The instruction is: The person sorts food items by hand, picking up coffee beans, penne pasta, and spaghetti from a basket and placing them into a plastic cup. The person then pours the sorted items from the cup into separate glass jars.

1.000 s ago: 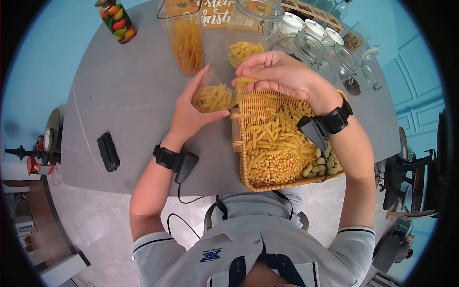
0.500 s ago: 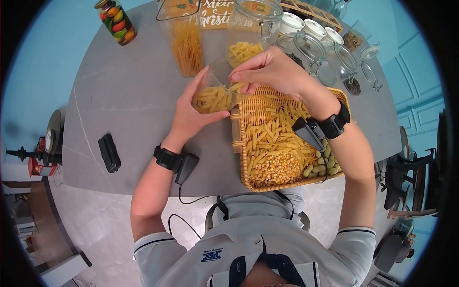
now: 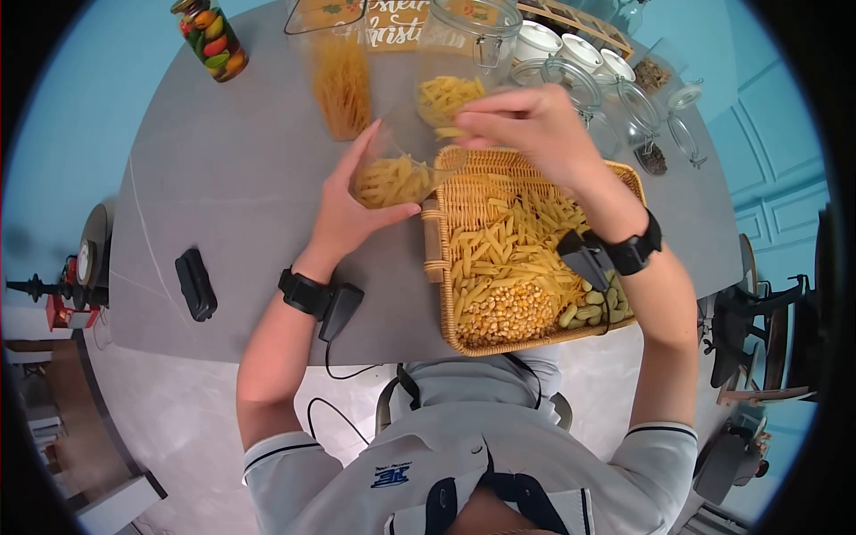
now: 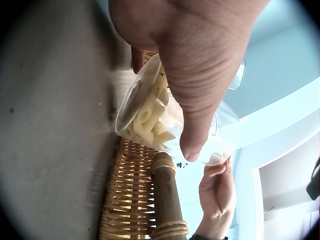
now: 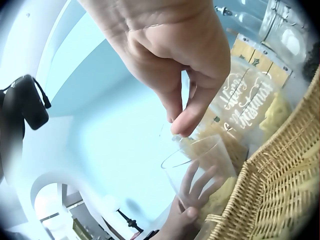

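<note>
My left hand (image 3: 352,201) grips a clear glass cup (image 3: 379,147), thumb on the near side. Several penne (image 3: 392,181) lie in the bottom of the cup, which leans with its mouth toward the right. In the left wrist view the penne (image 4: 150,117) show through the glass, partly behind the thumb. My right hand (image 3: 539,125) pinches penne (image 3: 448,132) between thumb and fingers, just above and right of the cup's rim. From the right wrist, the pinching fingertips (image 5: 182,127) are over the cup's mouth (image 5: 192,155).
A wicker basket (image 3: 446,325) of penne, corn kernels (image 3: 508,312) and peanuts (image 3: 584,312) sits right of the cup. Behind are a spaghetti container (image 3: 341,89), a clip-top penne jar (image 3: 464,53) and several open jars. A black case (image 3: 195,283) lies at left.
My right hand dipped to the cup's mouth, then lifted slightly up and right. The left hand still holds the cup, and the whole view has shifted a little.
</note>
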### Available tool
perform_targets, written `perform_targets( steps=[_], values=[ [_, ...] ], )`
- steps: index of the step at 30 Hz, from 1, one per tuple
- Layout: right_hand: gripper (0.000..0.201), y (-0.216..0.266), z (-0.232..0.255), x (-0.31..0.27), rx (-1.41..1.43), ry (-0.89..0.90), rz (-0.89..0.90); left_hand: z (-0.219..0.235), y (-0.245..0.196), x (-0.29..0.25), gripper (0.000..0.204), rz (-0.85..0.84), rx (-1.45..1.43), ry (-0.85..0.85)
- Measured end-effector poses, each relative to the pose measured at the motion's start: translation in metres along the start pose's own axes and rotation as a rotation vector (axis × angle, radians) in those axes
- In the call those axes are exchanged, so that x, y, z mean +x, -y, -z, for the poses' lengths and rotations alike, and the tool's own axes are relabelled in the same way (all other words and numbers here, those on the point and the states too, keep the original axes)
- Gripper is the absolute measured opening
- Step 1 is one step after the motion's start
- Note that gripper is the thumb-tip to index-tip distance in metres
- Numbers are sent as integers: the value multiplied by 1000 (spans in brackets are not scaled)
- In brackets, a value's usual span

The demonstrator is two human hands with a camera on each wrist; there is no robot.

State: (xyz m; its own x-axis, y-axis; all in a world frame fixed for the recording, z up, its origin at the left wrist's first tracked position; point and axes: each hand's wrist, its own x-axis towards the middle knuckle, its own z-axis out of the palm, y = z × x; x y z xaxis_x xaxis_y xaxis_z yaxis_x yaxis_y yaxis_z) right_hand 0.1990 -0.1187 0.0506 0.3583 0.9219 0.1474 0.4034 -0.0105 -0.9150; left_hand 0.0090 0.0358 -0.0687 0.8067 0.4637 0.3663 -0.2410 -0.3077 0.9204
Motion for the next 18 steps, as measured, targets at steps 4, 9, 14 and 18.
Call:
perform_targets(
  steps=[4, 9, 14, 18],
  values=[
    [19, -1, -10, 1, -258, -13, 227, -2, 5, 0, 104, -24, -7, -36],
    [22, -10, 38, -32, 29, -37, -143, -1, 0, 0, 110, 3, -9, 9],
    [24, -15, 56, -48, -134, 384, -480, -1, 3, -1, 110, 5, -24, 4],
    [16, -37, 50, -45, -402, 267, -245, 1, 4, -1, 109, -10, 27, 5]
  ],
)
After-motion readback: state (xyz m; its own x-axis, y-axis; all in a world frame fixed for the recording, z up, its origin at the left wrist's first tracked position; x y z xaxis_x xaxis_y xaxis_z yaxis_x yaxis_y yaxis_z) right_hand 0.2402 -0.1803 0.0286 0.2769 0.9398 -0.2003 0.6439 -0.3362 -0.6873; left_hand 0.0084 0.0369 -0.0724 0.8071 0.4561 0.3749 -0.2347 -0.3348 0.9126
